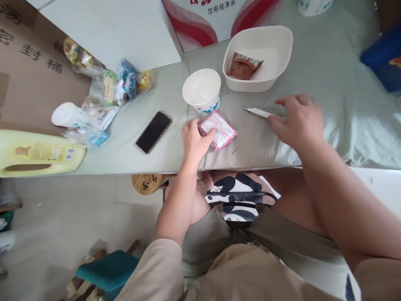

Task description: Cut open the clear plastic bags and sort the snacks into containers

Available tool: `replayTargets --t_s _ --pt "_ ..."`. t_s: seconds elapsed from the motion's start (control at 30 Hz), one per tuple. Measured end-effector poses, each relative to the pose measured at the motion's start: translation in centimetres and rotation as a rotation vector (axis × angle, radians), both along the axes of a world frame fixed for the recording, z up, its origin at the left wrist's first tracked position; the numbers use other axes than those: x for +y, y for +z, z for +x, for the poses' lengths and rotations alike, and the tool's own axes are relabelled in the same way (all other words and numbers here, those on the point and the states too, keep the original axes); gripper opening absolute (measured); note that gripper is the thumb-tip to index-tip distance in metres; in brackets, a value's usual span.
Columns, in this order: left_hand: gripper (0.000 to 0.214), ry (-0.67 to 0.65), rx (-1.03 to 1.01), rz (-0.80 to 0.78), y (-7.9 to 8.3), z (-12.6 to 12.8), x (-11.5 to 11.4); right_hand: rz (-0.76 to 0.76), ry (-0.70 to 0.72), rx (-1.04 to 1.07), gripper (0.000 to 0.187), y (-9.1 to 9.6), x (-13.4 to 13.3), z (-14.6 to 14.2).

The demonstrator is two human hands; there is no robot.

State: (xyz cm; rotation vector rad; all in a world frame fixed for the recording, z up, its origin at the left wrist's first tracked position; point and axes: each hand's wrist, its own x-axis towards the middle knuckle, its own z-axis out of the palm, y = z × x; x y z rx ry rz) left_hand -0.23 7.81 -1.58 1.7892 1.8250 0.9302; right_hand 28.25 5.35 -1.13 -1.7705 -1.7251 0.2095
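Note:
My left hand grips the left side of a small square packet in clear wrap with pink edges, thumb on top. A paper bowl, white with a blue pattern, stands just behind the packet. My right hand is over the near end of a slim white pen-like cutter with a metal tip. Its thumb and index finger are spread apart, and the cutter lies on the cloth. Whether the thumb touches the cutter's end is hard to see. Behind it, a white plastic tub holds a brown packet.
A phone lies left of my left hand. Farther left are several wrapped snacks, a tipped paper cup and a yellow jug. Cardboard boxes line the back. A blue object is at the right.

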Motion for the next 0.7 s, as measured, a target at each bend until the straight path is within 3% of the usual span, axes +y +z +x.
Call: replayTargets --t_s 0.1,0.23,0.4,0.5,0.7 --pt "0.032 -0.066 -0.029 -0.053 0.5 0.1 -0.3 -0.097 -0.036 -0.046 0.017 -0.3 0.0 1.3" --pt "0.035 -0.161 -0.265 -0.072 0.4 0.4 -0.6 -0.219 -0.042 0.027 0.014 1.8 -0.5 -0.6" --pt "0.037 -0.08 -0.442 -0.025 -1.1 0.8 -0.3 -0.313 0.15 0.333 0.046 4.0 -1.7 -4.8" --pt "0.035 -0.06 -0.494 -0.039 -1.6 1.0 -0.2 -0.34 0.281 0.314 0.056 4.0 -2.1 -6.6" --pt "0.033 -0.091 -0.555 -0.094 -1.4 1.2 -0.1 -0.328 0.35 0.187 0.041 3.3 -1.4 -7.2"
